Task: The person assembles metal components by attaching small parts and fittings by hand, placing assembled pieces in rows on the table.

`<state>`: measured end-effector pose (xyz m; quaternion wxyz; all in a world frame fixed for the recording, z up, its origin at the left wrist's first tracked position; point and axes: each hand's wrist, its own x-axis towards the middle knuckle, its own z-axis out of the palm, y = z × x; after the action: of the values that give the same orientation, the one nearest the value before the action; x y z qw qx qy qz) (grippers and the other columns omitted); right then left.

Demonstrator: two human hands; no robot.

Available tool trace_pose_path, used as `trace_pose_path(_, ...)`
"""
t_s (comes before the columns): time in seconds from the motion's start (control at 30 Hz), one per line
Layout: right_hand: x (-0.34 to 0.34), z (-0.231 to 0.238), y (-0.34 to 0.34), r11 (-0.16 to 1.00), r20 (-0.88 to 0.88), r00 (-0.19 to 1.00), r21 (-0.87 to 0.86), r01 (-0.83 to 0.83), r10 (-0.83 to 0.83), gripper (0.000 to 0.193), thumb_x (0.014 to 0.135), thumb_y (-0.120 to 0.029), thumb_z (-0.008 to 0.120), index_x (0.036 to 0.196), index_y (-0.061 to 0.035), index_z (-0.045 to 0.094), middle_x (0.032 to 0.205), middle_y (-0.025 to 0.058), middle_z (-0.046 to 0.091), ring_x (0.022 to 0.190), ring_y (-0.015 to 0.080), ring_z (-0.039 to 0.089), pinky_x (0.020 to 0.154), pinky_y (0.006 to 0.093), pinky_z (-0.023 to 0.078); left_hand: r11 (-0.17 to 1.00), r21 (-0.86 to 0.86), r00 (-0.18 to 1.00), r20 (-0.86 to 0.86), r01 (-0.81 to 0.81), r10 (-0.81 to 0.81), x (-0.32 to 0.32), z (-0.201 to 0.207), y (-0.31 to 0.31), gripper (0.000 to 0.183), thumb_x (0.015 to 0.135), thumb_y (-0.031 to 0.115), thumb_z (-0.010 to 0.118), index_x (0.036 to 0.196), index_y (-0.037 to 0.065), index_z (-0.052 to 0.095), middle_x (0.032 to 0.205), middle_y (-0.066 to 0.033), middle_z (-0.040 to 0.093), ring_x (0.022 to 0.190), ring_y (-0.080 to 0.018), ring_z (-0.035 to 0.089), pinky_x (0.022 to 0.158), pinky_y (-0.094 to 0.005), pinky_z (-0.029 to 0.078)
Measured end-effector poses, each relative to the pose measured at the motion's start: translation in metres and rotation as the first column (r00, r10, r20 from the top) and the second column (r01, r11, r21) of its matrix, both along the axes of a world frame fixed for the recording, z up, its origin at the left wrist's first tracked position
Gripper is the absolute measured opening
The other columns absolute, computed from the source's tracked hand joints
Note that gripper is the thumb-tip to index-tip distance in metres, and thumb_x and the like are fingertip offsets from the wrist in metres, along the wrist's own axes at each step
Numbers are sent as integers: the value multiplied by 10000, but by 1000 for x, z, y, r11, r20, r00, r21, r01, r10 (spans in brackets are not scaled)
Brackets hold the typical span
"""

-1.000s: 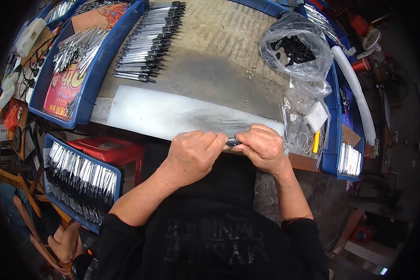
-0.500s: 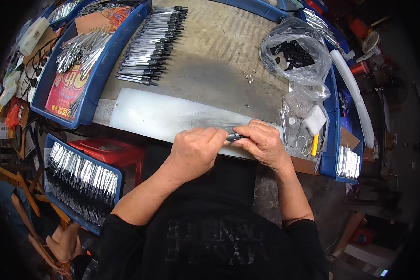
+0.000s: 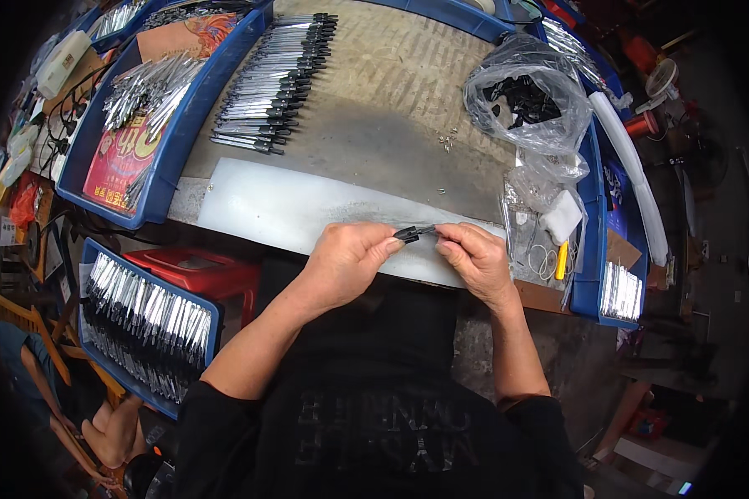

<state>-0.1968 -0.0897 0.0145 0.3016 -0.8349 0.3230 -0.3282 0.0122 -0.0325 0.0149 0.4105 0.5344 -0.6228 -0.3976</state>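
Over the white board (image 3: 275,204) at the table's front edge, my left hand (image 3: 345,259) pinches a black pen part (image 3: 406,234) between thumb and fingers. Close by, my right hand (image 3: 481,264) pinches the slim end (image 3: 429,229) running out from that black part. Whether the two are joined is too small to tell. Beyond the board, a row of assembled pens (image 3: 279,79) with black ends lies on the table. A clear plastic bag (image 3: 491,83) of black parts stands at the far right.
Small metal pieces (image 3: 447,141) lie scattered mid-table. A blue tray (image 3: 162,179) of silver pen parts is at the left, above a blue tray (image 3: 215,333) full of pens beside a red stool (image 3: 187,266). A yellow-handled tool (image 3: 562,259) lies right. Another person's limb shows lower left.
My hands have drawn slightly apart, the left one moving a little left. More of the black part and a slim end now show between them.
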Motion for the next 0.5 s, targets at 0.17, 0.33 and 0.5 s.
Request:
trace_pose_path(0.17,0,-3,0,1000,2,1000,-4,8,-8,192,790,-92,667,942,21,638,721,107,617,624,196,583,573,285,459,987,140,986,-158,73,-50,3,-5,-2,184,881,128,580,933,-37,642,627,35,486,613,-44,407,524,-217,350)
trace_pose_path(0.33,0,-3,0,1000,-6,1000,-3,25,-25,177,801,-91,656,937,21,638,718,109,618,624,197,587,577,284,463,983,163,982,-178,87,-58,3,-6,-3,193,885,135,576,928,-40,643,637,58,475,610,-38,394,519,-218,342)
trace_pose_path(0.5,-1,-1,-5,996,-1,996,-9,92,-92,152,807,-76,645,926,18,638,770,108,625,664,203,593,597,284,464,995,92,999,12,32,-33,4,-6,-4,166,864,117,587,865,-43,632,598,-14,501,561,-93,453,518,-246,369)
